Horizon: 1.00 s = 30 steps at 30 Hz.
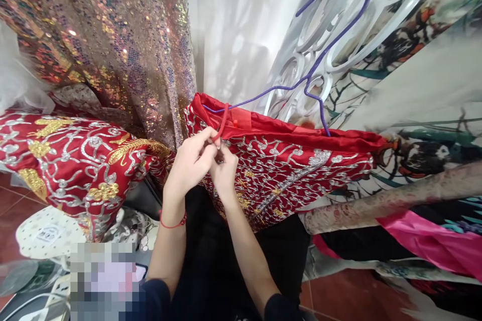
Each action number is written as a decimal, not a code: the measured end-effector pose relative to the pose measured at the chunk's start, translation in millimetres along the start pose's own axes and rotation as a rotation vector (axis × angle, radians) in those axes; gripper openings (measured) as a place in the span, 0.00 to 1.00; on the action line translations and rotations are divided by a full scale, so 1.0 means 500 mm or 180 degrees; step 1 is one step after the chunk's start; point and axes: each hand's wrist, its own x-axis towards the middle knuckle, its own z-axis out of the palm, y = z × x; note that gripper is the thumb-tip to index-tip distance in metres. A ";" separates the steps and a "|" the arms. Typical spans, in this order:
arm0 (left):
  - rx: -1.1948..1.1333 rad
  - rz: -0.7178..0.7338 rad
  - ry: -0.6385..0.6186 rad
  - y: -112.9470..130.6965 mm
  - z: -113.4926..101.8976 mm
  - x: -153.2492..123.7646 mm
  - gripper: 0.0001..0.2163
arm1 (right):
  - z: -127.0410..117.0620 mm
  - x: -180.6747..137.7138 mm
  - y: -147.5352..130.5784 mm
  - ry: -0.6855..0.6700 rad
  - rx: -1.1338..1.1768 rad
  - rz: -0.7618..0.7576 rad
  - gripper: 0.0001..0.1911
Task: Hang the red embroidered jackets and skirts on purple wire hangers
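Note:
A red garment [286, 165] with silver and gold embroidery hangs on a purple wire hanger [320, 55] in the middle of the view. A thin red loop strap [224, 123] runs from its top edge over the hanger bar. My left hand [190, 160], with a red string bracelet at the wrist, pinches the lower end of that strap. My right hand [225, 168] is closed just beside it, fingers pressed against the embroidered cloth and the strap's end.
A brown sequined fabric [113, 35] hangs at the upper left beside a white curtain [241, 25]. Another red embroidered piece [71, 160] lies at the left. White metal scrollwork [339, 25], printed fabric [433, 80] and pink cloth [433, 241] fill the right. Red floor tiles [339, 296] show below.

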 end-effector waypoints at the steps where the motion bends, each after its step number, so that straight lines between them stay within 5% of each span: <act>1: -0.0222 -0.0021 0.0089 -0.008 0.001 -0.011 0.07 | -0.004 -0.007 -0.004 -0.0037 0.0035 0.0013 0.10; 7: -0.0456 -0.0680 0.0455 -0.072 0.021 -0.062 0.25 | -0.062 -0.052 -0.015 0.0016 -0.0033 -0.0194 0.11; 12: -0.0581 -0.0859 0.0505 -0.116 0.072 -0.125 0.17 | -0.099 -0.087 0.006 -0.0063 0.0297 -0.0119 0.12; 19: -0.1606 -0.1352 0.0499 -0.161 0.149 -0.214 0.15 | -0.082 -0.103 0.032 -0.0723 0.0978 0.0364 0.10; 25: -0.1765 -0.1219 0.0412 -0.157 0.144 -0.205 0.18 | -0.054 -0.110 0.043 -0.0210 0.1162 0.0432 0.05; 30: -0.1215 -0.0627 0.0645 -0.146 0.139 -0.207 0.09 | -0.048 -0.113 0.043 0.0127 0.1145 0.0510 0.02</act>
